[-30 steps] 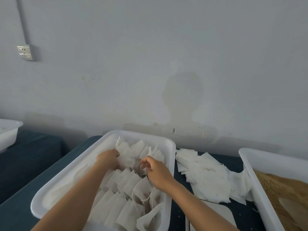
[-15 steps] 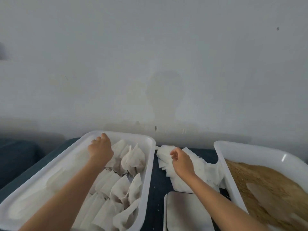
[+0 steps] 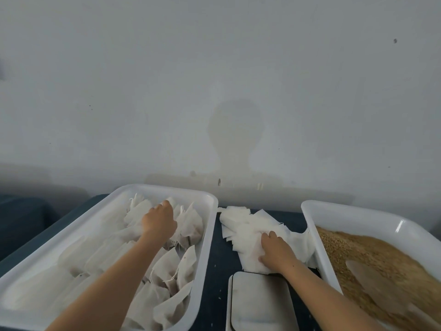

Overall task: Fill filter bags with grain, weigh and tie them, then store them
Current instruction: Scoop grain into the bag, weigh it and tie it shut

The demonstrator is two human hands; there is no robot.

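Right hand (image 3: 274, 250): our fingers lie flat on the empty filter bags (image 3: 248, 225), directly under them.
Left hand (image 3: 158, 222): fingers curled among tied bags (image 3: 188, 223); grip unclear.
Nearer hand: right.

Filled filter bags (image 3: 188, 224) of thin, matt white non-woven fabric, tied with fine white string, lie in a smooth, glossy white plastic tray (image 3: 210, 235). Beside it, a stack of empty bags (image 3: 245, 225) shows the same papery, soft-edged cloth. A second glossy plastic tray (image 3: 358, 211) catches a highlight on its rim and holds coarse, granular tan grain (image 3: 381, 254). The scale (image 3: 260, 302) has a dull, brushed metal-looking platform. The surface (image 3: 214, 271) is covered in matt dark blue cloth.
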